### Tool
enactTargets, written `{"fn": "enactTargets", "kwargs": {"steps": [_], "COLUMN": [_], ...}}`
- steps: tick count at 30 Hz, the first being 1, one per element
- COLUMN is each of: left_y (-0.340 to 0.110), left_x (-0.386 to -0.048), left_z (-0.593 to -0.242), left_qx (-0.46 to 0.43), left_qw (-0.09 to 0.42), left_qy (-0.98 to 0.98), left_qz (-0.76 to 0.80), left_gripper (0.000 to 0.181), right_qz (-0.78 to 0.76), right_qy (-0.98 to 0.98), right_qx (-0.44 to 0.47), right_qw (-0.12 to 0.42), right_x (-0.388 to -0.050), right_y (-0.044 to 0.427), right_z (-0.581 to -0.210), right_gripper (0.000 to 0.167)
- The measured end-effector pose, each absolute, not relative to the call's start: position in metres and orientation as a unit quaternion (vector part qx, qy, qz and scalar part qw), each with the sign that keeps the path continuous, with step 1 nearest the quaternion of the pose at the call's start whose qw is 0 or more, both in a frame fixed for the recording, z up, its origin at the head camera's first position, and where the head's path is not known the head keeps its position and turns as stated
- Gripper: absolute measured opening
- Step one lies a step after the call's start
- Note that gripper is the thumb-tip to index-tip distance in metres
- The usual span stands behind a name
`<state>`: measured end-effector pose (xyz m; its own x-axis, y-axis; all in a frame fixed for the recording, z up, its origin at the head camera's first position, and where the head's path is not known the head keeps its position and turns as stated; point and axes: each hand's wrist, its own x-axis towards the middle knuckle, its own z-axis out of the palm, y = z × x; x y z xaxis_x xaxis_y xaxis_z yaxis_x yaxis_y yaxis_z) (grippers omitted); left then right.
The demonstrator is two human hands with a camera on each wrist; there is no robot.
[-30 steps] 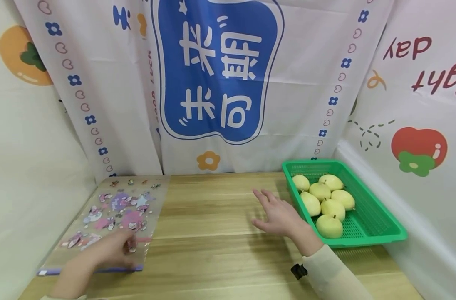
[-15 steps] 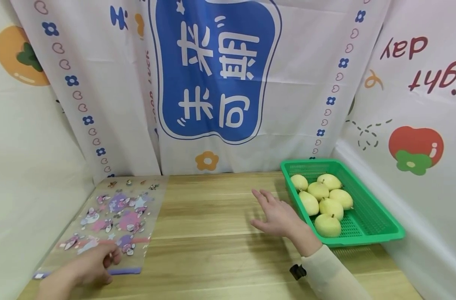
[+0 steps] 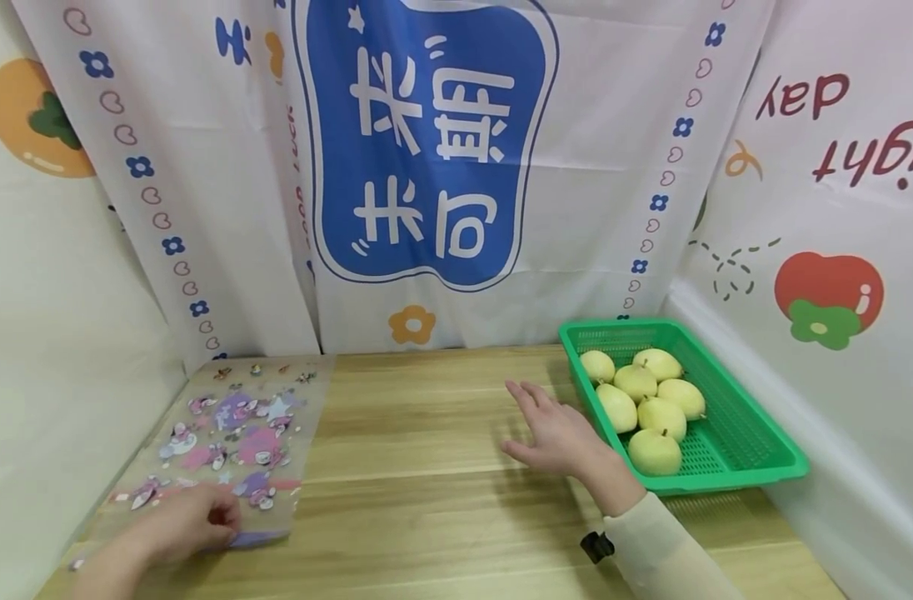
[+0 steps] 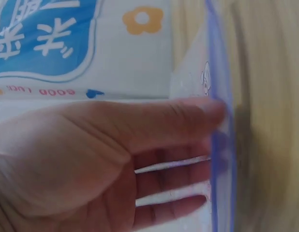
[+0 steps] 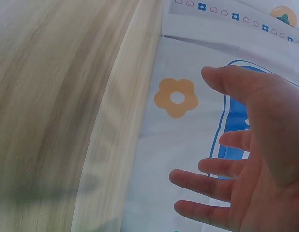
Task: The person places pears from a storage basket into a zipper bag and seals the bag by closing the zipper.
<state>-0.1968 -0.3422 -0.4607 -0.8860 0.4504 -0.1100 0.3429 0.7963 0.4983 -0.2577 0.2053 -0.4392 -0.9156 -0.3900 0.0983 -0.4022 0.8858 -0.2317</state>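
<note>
A clear plastic zip bag [image 3: 257, 446] printed with pink and purple cartoon figures lies flat at the left of the table. My left hand [image 3: 190, 521] pinches its purple zip edge [image 3: 260, 538] near the table's front. Seen from the left wrist, the thumb [image 4: 188, 121] presses the purple strip [image 4: 222, 179] and the other fingers lie behind the bag. My right hand [image 3: 557, 433] hovers over the wood left of the green basket [image 3: 752, 417], holding nothing. Its fingers are spread and relaxed in the right wrist view.
Several pale yellow pears [image 3: 655, 452] sit in the left part of the green basket. White printed cloth [image 3: 599, 208] hangs behind the wooden table [image 3: 411, 500] and along both sides. A black clip [image 3: 597, 547] is at the right sleeve.
My left hand has drawn back toward the lower left and now pinches the bag's zip edge, which is lifted and bent slightly. The right hand stays in place.
</note>
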Motion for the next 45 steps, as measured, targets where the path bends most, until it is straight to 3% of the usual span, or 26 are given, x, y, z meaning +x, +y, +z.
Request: {"fn": "enactTargets", "kwargs": {"steps": [9,17,25,31,39,45], "left_y": [-0.280,-0.212,-0.154,-0.128,-0.098,-0.079], "left_x": [-0.214,-0.249,-0.286,-0.298,-0.314,-0.321], "left_z": [-0.425,-0.399,-0.394,-0.394,-0.397,-0.399], "left_qx": [0.231,0.160,0.110,0.079,0.046,0.031], "left_qw": [0.034,-0.008,-0.035,0.004,0.046,0.068], "left_qy": [0.924,0.919,0.894,0.858,0.801,0.785], "left_qz": [0.302,0.360,0.433,0.508,0.594,0.615], "left_gripper": [0.003,0.016,0.027,0.038,0.031,0.029], "right_qz": [0.115,0.113,0.132,0.206,0.368,0.441], "right_qy": [-0.972,-0.971,-0.969,-0.963,-0.917,-0.882], "right_qx": [0.203,0.202,0.189,0.163,0.148,0.164], "right_qw": [0.037,0.057,0.084,0.066,0.038,-0.025], "right_x": [-0.259,-0.261,-0.267,-0.273,-0.289,-0.299], "right_y": [0.200,0.199,0.187,0.174,0.148,0.127], "right_z": [-0.433,-0.432,-0.428,-0.420,-0.404,-0.401], "right_gripper": [0.094,0.088,0.081,0.070,0.045,0.048]}}
